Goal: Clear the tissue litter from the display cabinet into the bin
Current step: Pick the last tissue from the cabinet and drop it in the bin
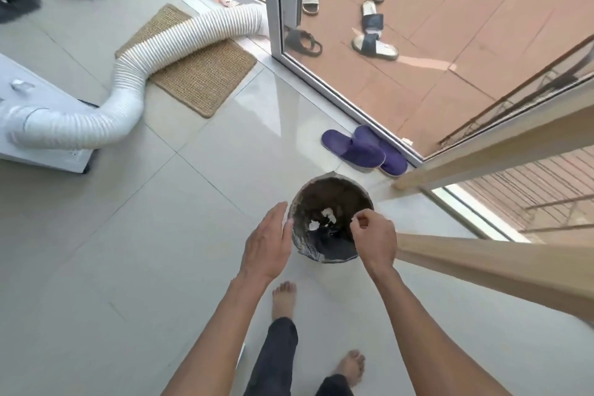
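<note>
Below, two hands (268,244) (374,239) flank one bin (324,255) holding three tissue scraps (328,213)

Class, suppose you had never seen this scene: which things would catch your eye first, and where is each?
First, the two hands over the dark-lined bin at lower centre: the left hand open and flat beside its rim, the right hand pinched above the white tissue scraps inside. Next, the fat white ribbed hose snaking across the straw mat at upper left. Then the purple slippers by the glass door's track.
</note>
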A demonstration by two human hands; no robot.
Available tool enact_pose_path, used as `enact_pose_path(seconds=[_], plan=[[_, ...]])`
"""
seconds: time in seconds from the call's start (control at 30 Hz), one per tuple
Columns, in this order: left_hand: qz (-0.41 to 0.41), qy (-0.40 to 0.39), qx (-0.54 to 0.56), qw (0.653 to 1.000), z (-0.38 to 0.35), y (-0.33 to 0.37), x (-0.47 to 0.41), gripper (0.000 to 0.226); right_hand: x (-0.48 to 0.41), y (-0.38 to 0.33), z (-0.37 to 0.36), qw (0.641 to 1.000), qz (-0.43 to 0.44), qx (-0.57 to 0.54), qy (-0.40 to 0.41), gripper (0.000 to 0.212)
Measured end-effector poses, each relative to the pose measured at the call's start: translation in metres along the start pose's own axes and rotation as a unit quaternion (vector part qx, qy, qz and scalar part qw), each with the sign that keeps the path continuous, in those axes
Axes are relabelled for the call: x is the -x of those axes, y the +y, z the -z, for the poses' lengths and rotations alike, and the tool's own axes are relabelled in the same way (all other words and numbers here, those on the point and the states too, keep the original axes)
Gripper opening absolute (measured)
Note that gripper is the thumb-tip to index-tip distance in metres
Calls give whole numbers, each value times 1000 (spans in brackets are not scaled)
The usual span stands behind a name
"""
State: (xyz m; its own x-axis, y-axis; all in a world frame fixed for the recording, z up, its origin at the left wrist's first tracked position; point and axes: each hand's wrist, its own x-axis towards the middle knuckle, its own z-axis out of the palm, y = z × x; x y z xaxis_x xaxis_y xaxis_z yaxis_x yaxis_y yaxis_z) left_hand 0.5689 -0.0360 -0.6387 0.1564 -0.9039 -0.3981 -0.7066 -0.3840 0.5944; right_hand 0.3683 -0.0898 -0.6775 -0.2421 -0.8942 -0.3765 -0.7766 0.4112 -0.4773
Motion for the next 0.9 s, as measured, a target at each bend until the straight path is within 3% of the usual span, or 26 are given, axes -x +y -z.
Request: enact_pose_path(seconds=[0.17, 0.43, 0.63, 0.9], plan=[[-8, -19, 0, 1000, -13, -7, -29, 45, -19, 8, -24, 999, -34, 28, -10, 25], [4, -38, -17, 999, 14, 13, -18, 50, 0, -7, 18, 998, -58, 2, -6, 17], [-34, -5, -26, 999, 52, 63, 33, 50, 56, -31, 79, 1000, 29, -9, 9, 34], [-77, 116, -63, 988, 137, 116, 149, 50, 163, -63, 199, 982, 172, -66, 47, 40]])
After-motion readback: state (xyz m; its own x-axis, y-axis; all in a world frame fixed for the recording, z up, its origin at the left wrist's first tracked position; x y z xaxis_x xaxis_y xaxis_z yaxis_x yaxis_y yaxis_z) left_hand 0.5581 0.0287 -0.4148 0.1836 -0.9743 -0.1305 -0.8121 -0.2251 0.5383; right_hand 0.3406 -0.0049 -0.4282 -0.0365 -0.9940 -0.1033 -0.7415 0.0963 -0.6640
